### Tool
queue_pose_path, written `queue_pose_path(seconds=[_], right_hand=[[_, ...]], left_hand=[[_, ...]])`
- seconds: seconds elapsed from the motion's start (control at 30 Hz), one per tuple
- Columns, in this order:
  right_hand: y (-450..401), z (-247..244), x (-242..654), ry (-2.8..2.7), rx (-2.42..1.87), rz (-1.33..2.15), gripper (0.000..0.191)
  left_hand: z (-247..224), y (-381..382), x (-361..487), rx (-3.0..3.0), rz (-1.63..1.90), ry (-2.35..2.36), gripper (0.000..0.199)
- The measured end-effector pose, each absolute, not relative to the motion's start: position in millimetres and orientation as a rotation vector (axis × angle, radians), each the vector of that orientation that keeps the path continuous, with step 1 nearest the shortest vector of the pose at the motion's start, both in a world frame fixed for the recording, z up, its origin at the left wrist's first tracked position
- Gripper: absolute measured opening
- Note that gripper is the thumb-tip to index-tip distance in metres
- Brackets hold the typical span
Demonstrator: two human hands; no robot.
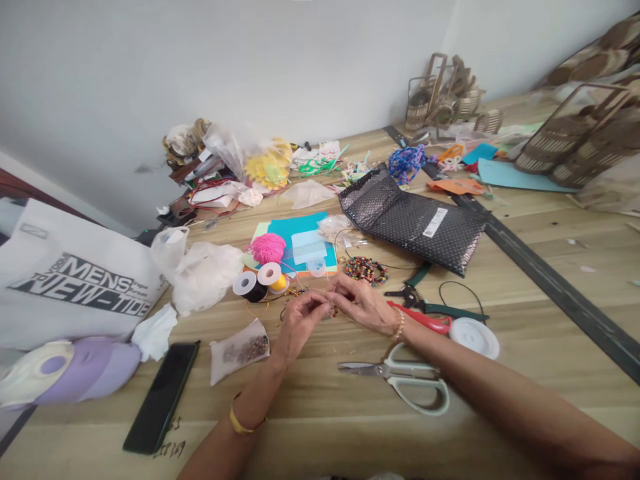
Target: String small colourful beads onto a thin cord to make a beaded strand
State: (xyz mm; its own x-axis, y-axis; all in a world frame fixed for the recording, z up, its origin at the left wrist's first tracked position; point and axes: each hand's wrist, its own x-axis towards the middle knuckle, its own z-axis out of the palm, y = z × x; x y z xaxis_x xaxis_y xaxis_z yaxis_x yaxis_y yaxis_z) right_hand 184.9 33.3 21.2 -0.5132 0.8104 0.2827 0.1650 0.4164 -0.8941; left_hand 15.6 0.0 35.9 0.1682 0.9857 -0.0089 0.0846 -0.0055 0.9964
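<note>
My left hand [301,321] and my right hand [361,303] meet over the middle of the wooden table, fingertips pinched close together. Small dark and reddish beads [334,311] show at the fingertips; whatever else the fingers hold is too small to make out. Just behind my right hand lies a coil of multicoloured beads [367,271]. Spools of black thread [250,286] and yellow thread [273,277] stand beyond my left hand. A mesh pouch of beads [240,351] rests left of it. Scissors [400,375] lie below my right hand, partly open.
A black bubble mailer [415,220] lies behind the hands, with pink yarn [269,248] on blue sheets further left. Pliers with red and green handles and a white spool [474,338] are beside my right forearm. A phone [163,397] and a paper bag [75,280] occupy the left.
</note>
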Motion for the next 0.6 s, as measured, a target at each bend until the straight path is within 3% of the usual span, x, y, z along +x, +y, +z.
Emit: queue_pose_path(seconds=[0.17,0.47,0.6], right_hand=[[37,24,186,-1.901,-0.776,1.323,0.016],[39,31,188,-2.108,-0.73,0.962,0.017],[40,24,187,-2.133,-0.777,0.971,0.013]], left_hand=[[32,2,13,1.314,1.145,1.163,0.016],[23,5,10,1.286,1.219,1.233,0.017],[23,6,9,1.311,1.207,1.301,0.016]])
